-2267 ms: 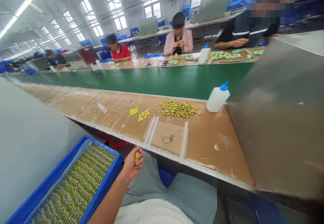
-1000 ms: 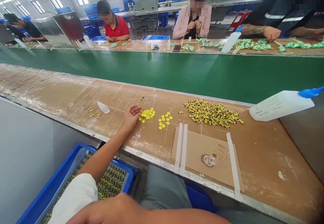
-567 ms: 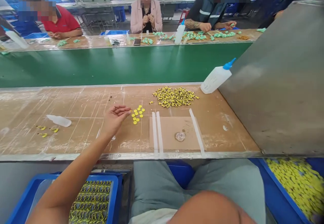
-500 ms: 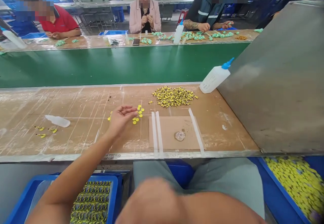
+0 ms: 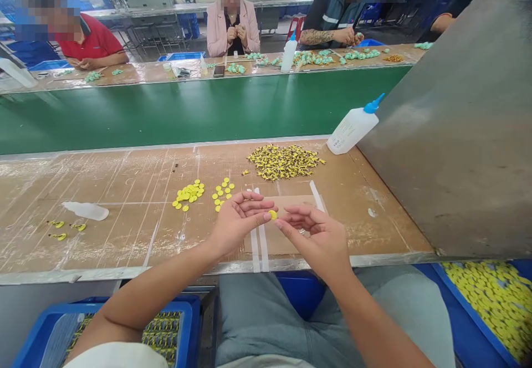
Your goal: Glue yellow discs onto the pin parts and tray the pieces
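Note:
A small yellow disc (image 5: 272, 214) is pinched between the thumb and fingers of my left hand (image 5: 241, 218), above the taped cardboard piece (image 5: 282, 240). Facing it from the right, my right hand (image 5: 318, 235) has its thumb tip close to the disc; its fingers are curved and apart, and whether it touches the disc is hard to tell. Loose yellow discs (image 5: 189, 193) lie on the table left of my left hand. Beyond both hands is a heap of small yellow and dark pieces (image 5: 286, 162).
A white bottle with a blue tip (image 5: 353, 129) leans by a metal panel (image 5: 453, 135) at right. A small bottle (image 5: 86, 210) lies at left. Blue bins (image 5: 193, 323) are below the table edge. Across the green belt (image 5: 166, 113), people work at another table.
My left hand has moved right from the loose discs and now holds one. My right hand has risen from the blurred foreground to meet it over the cardboard. The view has shifted slightly.

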Demonstrator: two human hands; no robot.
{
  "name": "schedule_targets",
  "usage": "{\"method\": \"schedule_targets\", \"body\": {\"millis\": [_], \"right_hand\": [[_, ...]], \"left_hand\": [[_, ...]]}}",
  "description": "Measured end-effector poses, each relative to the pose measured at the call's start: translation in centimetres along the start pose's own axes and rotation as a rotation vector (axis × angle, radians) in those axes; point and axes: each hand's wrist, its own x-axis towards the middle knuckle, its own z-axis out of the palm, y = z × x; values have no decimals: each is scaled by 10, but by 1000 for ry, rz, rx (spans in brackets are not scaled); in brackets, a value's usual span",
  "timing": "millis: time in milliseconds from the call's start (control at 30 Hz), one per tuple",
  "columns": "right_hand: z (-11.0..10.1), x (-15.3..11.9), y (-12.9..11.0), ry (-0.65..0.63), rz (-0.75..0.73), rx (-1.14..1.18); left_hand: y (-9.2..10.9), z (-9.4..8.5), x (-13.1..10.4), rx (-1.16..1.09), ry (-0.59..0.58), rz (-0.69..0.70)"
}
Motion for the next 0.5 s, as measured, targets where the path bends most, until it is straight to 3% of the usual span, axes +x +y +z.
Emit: {"method": "schedule_targets", "body": {"millis": [133,333,500], "right_hand": [[-3,7,0,-50,161,93],[-16,35,-4,-399,492,219],[-9,58,2,-522,568,180]], "left_hand": [[-10,-2,2,50,-54,57],[-21,-17,5,65,-300,49],[-25,-26,12,124,-283,155]]}}
